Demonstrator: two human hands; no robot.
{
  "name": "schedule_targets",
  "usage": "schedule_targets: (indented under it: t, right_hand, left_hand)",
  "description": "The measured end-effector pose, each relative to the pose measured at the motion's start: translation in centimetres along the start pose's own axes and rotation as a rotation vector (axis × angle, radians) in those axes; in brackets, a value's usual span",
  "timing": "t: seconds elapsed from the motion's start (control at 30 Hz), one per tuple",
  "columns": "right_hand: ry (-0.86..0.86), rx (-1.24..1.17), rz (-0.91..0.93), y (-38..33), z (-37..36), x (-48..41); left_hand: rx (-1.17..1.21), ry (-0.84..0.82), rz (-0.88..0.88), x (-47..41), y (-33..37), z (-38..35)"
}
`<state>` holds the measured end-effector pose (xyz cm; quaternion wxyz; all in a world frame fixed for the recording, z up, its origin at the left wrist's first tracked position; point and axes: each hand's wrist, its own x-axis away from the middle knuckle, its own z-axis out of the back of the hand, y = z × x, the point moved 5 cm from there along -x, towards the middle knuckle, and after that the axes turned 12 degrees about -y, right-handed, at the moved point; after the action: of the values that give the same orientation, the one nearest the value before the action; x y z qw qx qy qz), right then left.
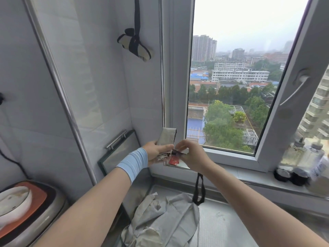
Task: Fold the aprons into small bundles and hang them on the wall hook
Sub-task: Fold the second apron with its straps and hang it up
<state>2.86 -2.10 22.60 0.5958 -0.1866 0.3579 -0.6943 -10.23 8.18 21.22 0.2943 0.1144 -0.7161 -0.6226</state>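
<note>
My left hand (156, 151) grips a folded beige apron bundle (167, 138) held upright in front of the window frame. Beside it, my right hand (193, 155) pinches the bundle's black strap (198, 191), whose loop hangs down below the hand. One rolled apron bundle (136, 44), beige with black ties, hangs by its black strap high on the tiled wall; the hook itself is out of view. A grey apron (160, 223) lies crumpled and unfolded on the counter below my arms.
A glass lid with a metal handle (116, 139) leans against the wall. A red-and-white appliance (23, 209) sits at the lower left. Bottles (302, 161) stand on the windowsill at the right. A small red packet (173, 160) lies on the sill under my hands.
</note>
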Motion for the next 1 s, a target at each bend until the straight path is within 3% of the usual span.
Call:
schedule_targets:
  t: [0.1,0.2,0.33,0.43,0.47,0.53,0.63,0.8,0.9,1.0]
  right_hand:
    - [-0.087,0.075,0.014,-0.3,0.1,-0.2]
    - [-0.219,0.089,-0.048,-1.5,0.3,0.3]
    - [-0.489,0.217,-0.142,-3.0,1.4,0.9]
    - [-0.502,0.22,-0.166,-3.8,3.0,-0.1]
    - [-0.473,0.154,-0.138,-4.3,3.6,-0.5]
    - [-0.446,-0.205,-0.066,-5.7,4.6,-1.2]
    - [-0.451,-0.706,-0.012,-6.8,5.4,-2.1]
    - [-0.141,-1.152,-0.203,-3.3,3.5,-3.8]
    - [0.002,-1.173,-0.294,0.0,2.3,-3.6]
    - [0.021,-1.069,-0.365,2.5,0.7,-2.7]
  left_hand:
    - [0.054,-0.015,0.025,0.1,0.1,0.5]
    - [-0.115,-0.01,-0.001,0.2,0.4,1.3]
    - [-0.665,0.171,-0.016,0.1,0.7,3.6]
    - [-1.155,0.175,0.059,1.3,0.6,4.0]
    - [-1.255,0.136,0.103,1.6,0.2,4.0]
    - [-1.36,0.049,0.151,1.9,-0.7,3.5]
    - [-1.312,-0.069,0.126,2.0,-2.1,2.4]
    - [-1.03,-0.256,-0.069,2.5,-2.7,0.5]
    - [-0.659,-0.332,-0.186,3.6,-2.1,0.0]
    - [-0.434,-0.304,-0.249,3.9,-1.5,0.7]
